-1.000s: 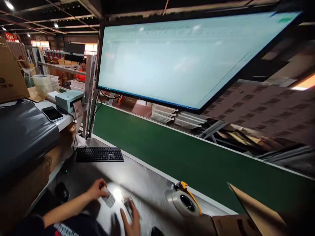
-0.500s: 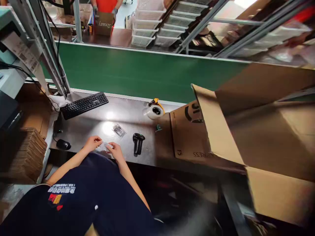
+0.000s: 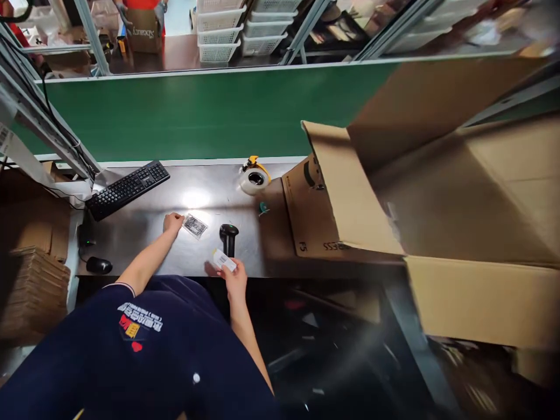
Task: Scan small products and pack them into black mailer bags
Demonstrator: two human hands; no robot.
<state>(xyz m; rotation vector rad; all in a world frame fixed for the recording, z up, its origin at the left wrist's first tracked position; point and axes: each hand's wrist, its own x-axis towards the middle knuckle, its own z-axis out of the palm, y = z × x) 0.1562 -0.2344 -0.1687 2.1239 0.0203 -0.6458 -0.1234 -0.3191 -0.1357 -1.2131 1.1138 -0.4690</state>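
Observation:
My right hand (image 3: 236, 281) pinches a small white card with printed lines (image 3: 224, 260), held just above the front of the table. A black barcode scanner (image 3: 228, 238) lies right behind that card, and the card overlaps the lower end of its handle in view. Farther left, my left hand (image 3: 173, 223) is closed, its fingertips at the upper left corner of a small clear packet with black-and-white print (image 3: 195, 226). The packet rests flat on the metal table (image 3: 196, 251). How firmly the fingers grip it is hard to see.
A black keyboard (image 3: 128, 189) and mouse (image 3: 98, 266) sit at left. A tape dispenser (image 3: 254, 179) stands at the back edge. Right of it is a large open cardboard box (image 3: 367, 192). Behind the table runs a green belt (image 3: 184, 114); a person in red holds a carton (image 3: 144, 30) beyond it.
My hands have come apart. The right hand has moved right with the white card, towards the scanner; the left hand has reached forward to the packet. The view has shifted right.

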